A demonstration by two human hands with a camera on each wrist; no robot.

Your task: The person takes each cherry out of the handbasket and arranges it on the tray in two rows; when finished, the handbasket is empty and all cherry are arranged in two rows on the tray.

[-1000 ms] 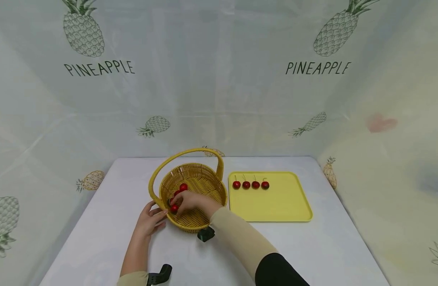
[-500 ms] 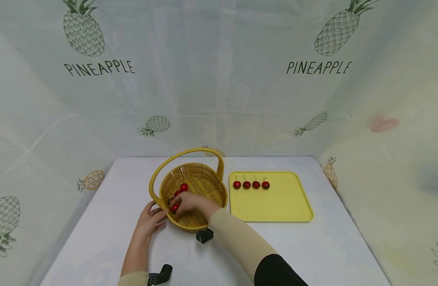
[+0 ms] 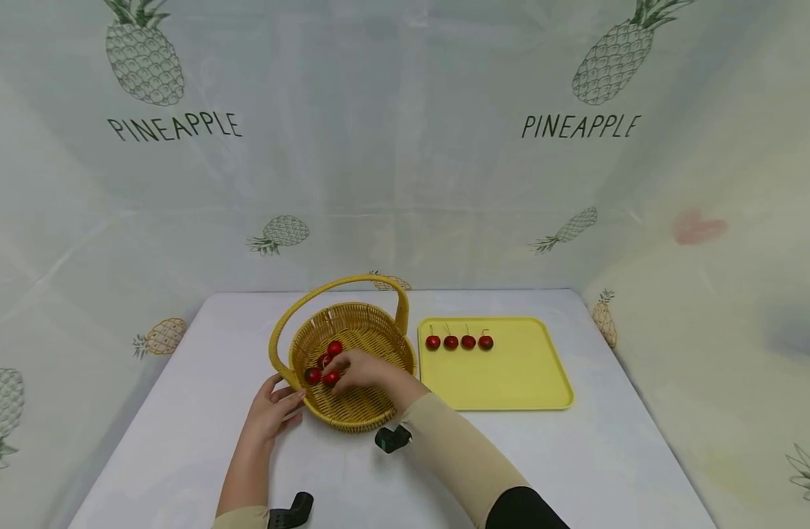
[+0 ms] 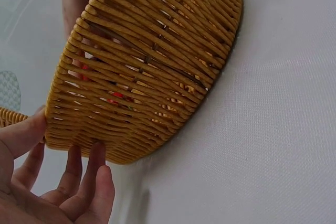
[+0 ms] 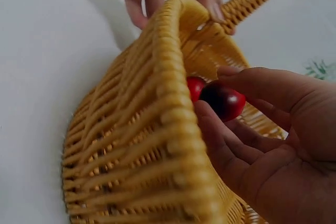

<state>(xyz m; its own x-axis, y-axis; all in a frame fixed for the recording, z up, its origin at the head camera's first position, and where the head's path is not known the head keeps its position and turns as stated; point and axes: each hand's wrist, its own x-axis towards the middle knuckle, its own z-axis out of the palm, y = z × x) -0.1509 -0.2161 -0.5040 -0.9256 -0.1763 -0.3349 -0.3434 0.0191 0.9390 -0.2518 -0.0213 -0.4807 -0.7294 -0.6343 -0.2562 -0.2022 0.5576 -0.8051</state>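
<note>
A yellow wicker basket [image 3: 371, 323] with an arched handle stands on the table. My left hand [image 3: 267, 415] holds its left side; in the left wrist view the thumb is at the rim and the fingertips lie against the woven wall [image 4: 147, 66]. Inside the basket, my right hand [image 3: 365, 371] pinches a dark red cherry [image 5: 226, 100] between thumb and fingers. Several more cherries lie at the basket's left side, among them one cherry [image 3: 335, 347] toward the back and one cherry [image 3: 313, 375] by the near-left wall.
Right of the basket lies a yellow tray [image 3: 504, 375]. Several stemmed cherries [image 3: 451, 342] stand in a row along its back left. The white table [image 3: 352, 485] meets a pineapple-printed curtain [image 3: 405, 162] behind.
My right hand has drawn slightly right and back with the cherry, uncovering another cherry at the basket's left wall. My left hand stays on the basket. The whole head view has shifted slightly.
</note>
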